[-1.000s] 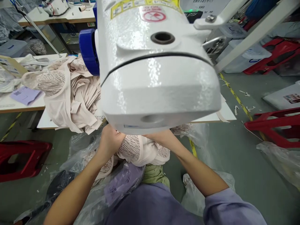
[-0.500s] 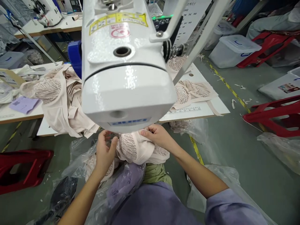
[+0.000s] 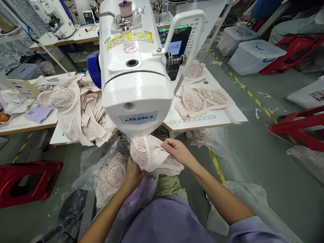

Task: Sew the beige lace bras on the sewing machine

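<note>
A pale pink lace bra (image 3: 152, 153) hangs below the head of a white JUKI sewing machine (image 3: 136, 98), its upper edge under the machine's front. My right hand (image 3: 176, 151) pinches the plain fabric at the bra's right side between thumb and fingers. Low on the left, my left hand (image 3: 134, 173) grips the lace cup from beneath, its fingertips partly hidden by the cloth. The needle area is out of sight behind the machine head. More lace bras (image 3: 111, 172) lie in clear plastic just left of my left forearm.
A heap of pink bras (image 3: 68, 104) covers the left tabletop beside a purple paper slip (image 3: 38, 113). Another bra (image 3: 202, 101) lies on the right tabletop (image 3: 172, 125), behind a printed ruler. Red stools (image 3: 27, 182) and lidded plastic bins (image 3: 255, 57) stand around on the floor.
My left hand has moved down and right, from beside the bra to under its cup. My right hand keeps its pinch. The view has shifted, showing more of the machine's top.
</note>
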Available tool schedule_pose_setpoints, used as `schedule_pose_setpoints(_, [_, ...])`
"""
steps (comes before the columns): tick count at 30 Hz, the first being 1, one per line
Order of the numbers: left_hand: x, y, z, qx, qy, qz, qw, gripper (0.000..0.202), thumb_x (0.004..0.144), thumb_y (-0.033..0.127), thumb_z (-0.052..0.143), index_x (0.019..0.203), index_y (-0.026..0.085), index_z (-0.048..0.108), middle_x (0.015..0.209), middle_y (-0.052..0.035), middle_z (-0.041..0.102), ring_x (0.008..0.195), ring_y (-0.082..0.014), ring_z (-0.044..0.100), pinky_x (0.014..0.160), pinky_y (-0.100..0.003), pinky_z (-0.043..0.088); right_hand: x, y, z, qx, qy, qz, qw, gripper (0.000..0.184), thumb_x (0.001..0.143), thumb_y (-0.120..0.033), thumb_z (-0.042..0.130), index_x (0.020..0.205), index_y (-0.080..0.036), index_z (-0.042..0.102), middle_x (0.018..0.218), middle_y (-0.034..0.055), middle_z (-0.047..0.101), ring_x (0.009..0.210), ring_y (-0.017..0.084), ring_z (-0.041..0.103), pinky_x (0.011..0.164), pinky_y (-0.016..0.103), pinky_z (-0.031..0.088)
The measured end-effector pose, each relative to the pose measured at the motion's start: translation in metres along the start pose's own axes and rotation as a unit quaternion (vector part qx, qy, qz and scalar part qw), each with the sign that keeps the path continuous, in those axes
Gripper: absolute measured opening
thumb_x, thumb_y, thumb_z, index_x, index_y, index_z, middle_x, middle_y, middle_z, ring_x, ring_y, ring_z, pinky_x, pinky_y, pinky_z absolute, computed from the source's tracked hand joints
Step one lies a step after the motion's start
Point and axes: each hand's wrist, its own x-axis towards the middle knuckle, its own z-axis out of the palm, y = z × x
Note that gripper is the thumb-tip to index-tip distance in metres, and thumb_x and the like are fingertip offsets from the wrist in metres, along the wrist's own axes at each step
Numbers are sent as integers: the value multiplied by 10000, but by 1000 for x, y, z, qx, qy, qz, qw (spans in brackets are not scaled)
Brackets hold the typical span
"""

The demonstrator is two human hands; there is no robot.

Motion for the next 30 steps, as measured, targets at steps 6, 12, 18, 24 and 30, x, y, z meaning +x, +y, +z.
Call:
schedule_pose_setpoints(6, [-8, -30, -25, -13, -12, -23, 1000, 762, 827, 68, 504, 1547, 203, 292, 1560, -189, 363, 1447, -350, 352, 1114, -550, 411, -5, 6, -4, -16, -7, -3, 1000, 462, 906, -635, 555, 742, -204, 528, 647, -28, 449, 564, 125, 385, 528, 249, 298])
schedule_pose_setpoints(12, [4, -39, -69, 87, 81, 42, 992, 758, 788, -33, 373, 1496, 233, 414, 1568, -128, 396, 1459, -304, 357, 1175, -555, 345, -23, 6, -38, -129, 26, 16, 991, 470, 896, -612, 539, 676, -198, 501, 641, -10, 477, 601, 148, 442, 568, 265, 338])
schedule_pose_setpoints(18, [22, 6, -23, 136, -8, 99, 986, 627, 900, 63, 439, 1505, 225, 408, 1589, -147, 354, 1493, -321, 282, 1192, -566, 303, -49, 45, -112, -430, 91, 192, 878, 371, 918, -468, 484, 652, -210, 481, 647, 27, 557, 587, 187, 498, 544, 295, 337])
schedule_pose_setpoints(24, [19, 23, 24, 120, -142, 113, 976, 645, 850, 140, 604, 1477, 138, 453, 1613, -245, 243, 1484, -416, 261, 1182, -585, 296, -16, 72, -61, -502, 81, -2, 861, 433, 968, -451, 479, 1236, -131, 593, 1282, 192, 614, 1195, 331, 567, 999, 438, 450])
schedule_pose_setpoints(30, [-5, -6, -31, 34, -171, -3, 985, 468, 946, 285, 571, 1406, 211, 526, 1498, -116, 495, 1348, -245, 492, 1130, -360, 400, 6, 111, 37, -484, -38, -68, 872, 540, 1015, -562, 355, 1267, -123, 543, 1082, 206, 677, 1013, 348, 644, 882, 451, 488])
